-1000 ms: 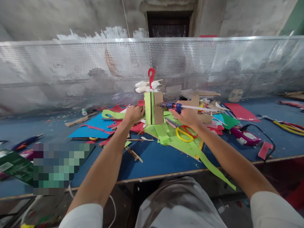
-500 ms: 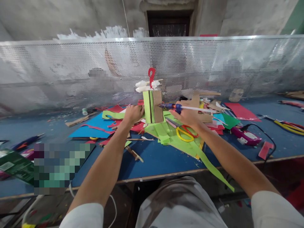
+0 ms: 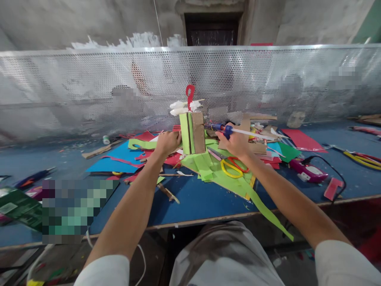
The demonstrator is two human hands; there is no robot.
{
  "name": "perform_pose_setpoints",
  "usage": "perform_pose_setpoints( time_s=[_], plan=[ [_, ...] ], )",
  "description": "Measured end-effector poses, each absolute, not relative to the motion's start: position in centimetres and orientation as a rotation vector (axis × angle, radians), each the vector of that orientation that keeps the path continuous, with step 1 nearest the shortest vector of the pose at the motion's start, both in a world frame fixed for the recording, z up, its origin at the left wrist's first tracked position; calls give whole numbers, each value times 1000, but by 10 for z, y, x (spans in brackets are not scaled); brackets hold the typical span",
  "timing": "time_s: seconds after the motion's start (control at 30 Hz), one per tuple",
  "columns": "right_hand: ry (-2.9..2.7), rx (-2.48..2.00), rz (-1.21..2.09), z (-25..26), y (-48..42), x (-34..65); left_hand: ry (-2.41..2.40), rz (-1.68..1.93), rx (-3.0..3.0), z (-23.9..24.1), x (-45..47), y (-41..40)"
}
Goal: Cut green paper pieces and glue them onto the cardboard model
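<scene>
The right hand's fingers (image 3: 222, 138) are wrapped around a blue glue gun (image 3: 228, 131), nozzle just beside the block's right edge. The left hand (image 3: 169, 143) is closed on the left edge of the cardboard block (image 3: 198, 133), fingertips hidden. The block stands upright between both hands. Nearer me: scissors (image 3: 224, 163) on green paper (image 3: 222, 181), atop the blue table (image 3: 190, 198).

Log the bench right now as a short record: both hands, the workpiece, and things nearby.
Left hand: at the left edge of the box, fingers mostly hidden
Right hand: holding a blue glue gun, white glue stick running out behind
Nozzle: beside the box's right side; contact unclear
Box: green left, bare cardboard right
Scissors: lying over green paper
Magenta device: right side of table
</scene>
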State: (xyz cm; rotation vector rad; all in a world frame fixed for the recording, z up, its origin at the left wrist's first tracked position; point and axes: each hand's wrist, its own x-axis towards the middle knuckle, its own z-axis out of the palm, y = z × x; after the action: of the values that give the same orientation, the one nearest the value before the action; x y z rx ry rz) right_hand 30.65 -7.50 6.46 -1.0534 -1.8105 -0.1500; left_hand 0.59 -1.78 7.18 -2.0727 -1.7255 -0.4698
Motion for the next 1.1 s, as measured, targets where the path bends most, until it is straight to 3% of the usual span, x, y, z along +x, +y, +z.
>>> perform_pose_setpoints(
  time_s=[0.57,1.1],
  plan=[
    [-2005,-1098,6,71,-91,298,-1779,-518,-2010,72,4,-19],
    [-1837,-1122,-82,69,-86,299,-1787,-547,-2010,74,6,-21]
  ],
)
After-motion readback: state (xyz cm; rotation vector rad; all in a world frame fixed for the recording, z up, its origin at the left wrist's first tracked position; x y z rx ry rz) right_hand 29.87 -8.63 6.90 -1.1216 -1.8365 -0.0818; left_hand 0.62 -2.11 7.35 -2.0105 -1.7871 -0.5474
